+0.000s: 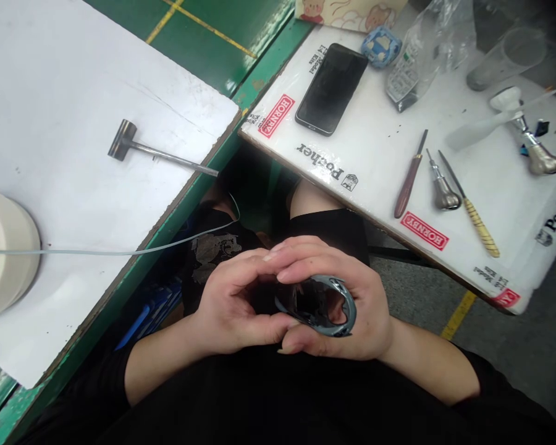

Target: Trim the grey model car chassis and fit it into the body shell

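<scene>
A dark, glossy hollow shell (322, 303) with a blue-grey curved rim is held in front of my body, above my lap. My left hand (241, 300) curls round its left end, with the thumb along the near side and the fingers over the far side. My right hand (364, 290) wraps the right end, thumb below and fingers above. The fingertips of both hands meet over the shell. Its left part is hidden between my palms, and I cannot tell its exact kind.
On the left table (65, 148) lie a small metal hammer (162, 154) and a round cream container (7, 253), with a thin grey cable (120, 253) crossing over. The right board (352, 154) bears a phone (332, 88), a wooden-handled tool (410, 179), a yellow-handled file (477, 219) and a metal-handled tool (445, 188).
</scene>
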`<move>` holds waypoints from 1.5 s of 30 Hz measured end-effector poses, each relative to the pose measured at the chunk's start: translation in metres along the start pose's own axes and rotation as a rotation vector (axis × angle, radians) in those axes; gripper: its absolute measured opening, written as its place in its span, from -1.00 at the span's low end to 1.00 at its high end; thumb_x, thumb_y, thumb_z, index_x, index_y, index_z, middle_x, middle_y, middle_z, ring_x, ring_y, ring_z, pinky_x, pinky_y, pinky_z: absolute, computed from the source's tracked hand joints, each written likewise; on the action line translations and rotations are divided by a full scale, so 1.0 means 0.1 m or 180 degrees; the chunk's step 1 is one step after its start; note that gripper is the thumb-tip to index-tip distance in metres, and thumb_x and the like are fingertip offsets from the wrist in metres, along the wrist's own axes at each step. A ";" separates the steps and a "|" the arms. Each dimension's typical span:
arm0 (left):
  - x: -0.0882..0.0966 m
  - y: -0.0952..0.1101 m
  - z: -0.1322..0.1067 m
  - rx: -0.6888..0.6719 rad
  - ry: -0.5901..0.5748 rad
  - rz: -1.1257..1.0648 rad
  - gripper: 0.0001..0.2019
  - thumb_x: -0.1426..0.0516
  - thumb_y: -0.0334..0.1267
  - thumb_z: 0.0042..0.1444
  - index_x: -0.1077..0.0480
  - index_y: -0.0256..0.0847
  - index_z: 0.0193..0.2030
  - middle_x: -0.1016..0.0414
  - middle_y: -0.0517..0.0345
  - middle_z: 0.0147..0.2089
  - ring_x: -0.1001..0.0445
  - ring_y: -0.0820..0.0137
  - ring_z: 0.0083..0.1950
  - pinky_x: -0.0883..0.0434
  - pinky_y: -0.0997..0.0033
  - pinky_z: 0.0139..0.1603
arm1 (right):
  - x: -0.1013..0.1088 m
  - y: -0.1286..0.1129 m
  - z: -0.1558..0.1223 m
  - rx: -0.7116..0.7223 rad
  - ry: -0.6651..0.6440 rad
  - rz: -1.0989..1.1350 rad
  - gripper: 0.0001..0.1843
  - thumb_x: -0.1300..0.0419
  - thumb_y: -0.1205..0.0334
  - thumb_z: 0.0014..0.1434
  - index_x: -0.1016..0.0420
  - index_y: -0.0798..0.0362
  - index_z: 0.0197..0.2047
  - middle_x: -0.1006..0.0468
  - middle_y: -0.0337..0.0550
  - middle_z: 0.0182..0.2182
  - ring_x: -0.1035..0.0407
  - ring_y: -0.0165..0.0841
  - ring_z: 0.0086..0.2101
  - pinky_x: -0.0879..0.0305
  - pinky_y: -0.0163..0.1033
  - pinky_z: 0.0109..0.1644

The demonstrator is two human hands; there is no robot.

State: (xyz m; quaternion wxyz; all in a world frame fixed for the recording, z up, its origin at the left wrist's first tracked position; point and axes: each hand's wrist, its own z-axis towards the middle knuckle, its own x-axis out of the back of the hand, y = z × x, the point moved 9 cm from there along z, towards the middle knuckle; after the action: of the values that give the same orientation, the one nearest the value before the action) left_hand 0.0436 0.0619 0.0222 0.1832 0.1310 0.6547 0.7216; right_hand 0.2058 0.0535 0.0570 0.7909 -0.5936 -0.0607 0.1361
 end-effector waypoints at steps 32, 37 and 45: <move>-0.34 -0.51 -0.15 0.2216 -0.0493 -0.2450 -0.54 -0.62 -0.17 0.30 -0.71 -0.15 0.26 -0.76 0.02 -0.04 -0.80 0.28 -0.20 -0.85 0.26 -0.15 | 0.04 0.67 -0.16 -0.1516 0.0116 0.1192 -0.50 -0.49 -0.25 0.56 -0.86 -0.14 0.35 -0.78 -0.01 0.36 -0.71 -0.08 0.29 -0.71 -0.01 0.37; -0.18 -0.47 -0.07 0.1853 0.0020 -0.2093 -0.58 -0.61 -0.31 0.30 -0.73 -0.09 0.25 -0.76 0.08 0.03 -0.79 0.36 -0.14 -0.79 0.43 -0.13 | 0.22 0.70 -0.25 -0.1830 0.0783 0.0852 -0.48 -0.54 -0.28 0.53 -0.77 -0.07 0.27 -0.86 -0.09 0.02 -0.76 -0.23 -0.07 -0.76 -0.14 0.08; -0.04 -0.38 -0.04 0.1433 0.0244 -0.1614 -0.63 -0.59 -0.43 0.31 -0.78 -0.07 0.19 -0.82 0.12 0.04 -0.79 0.45 -0.12 -0.79 0.57 -0.11 | 0.25 0.68 -0.24 -0.1949 0.0660 0.0566 -0.58 -0.63 -0.22 0.43 -0.82 -0.02 -0.12 -0.75 -0.22 -0.27 -0.56 -0.34 -0.27 -0.57 -0.24 -0.11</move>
State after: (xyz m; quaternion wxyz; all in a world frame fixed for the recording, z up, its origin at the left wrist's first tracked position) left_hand 0.0493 0.0590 -0.0159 0.2985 -0.0260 0.8157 0.4948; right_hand 0.2258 0.0557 -0.0168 0.5628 -0.8173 0.0340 0.1189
